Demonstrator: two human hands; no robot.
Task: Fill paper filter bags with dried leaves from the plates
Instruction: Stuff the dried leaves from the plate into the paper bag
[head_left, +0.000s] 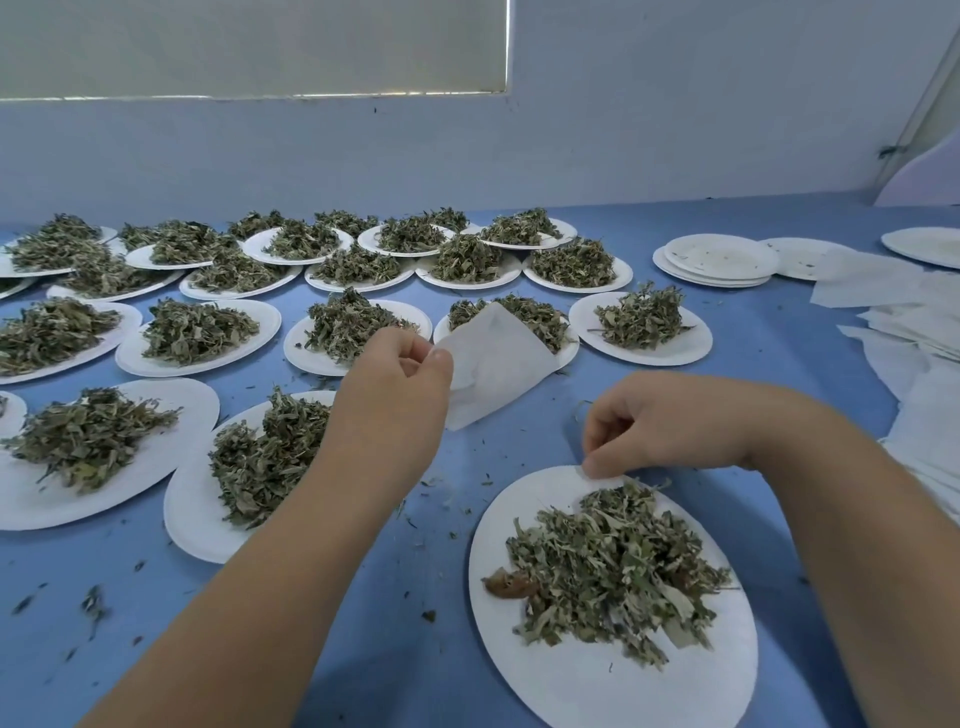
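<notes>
Right fingers (597, 464) on plate (524, 530) rim

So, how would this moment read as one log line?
left hand: holds filter bag | right hand: pinches near plate rim | leaves: on plate

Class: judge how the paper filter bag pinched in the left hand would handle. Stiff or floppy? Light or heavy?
Probably floppy: the paper filter bag curls over where the left hand pinches it. Likely very light: one fingertip pinch holds it tilted up.
</notes>
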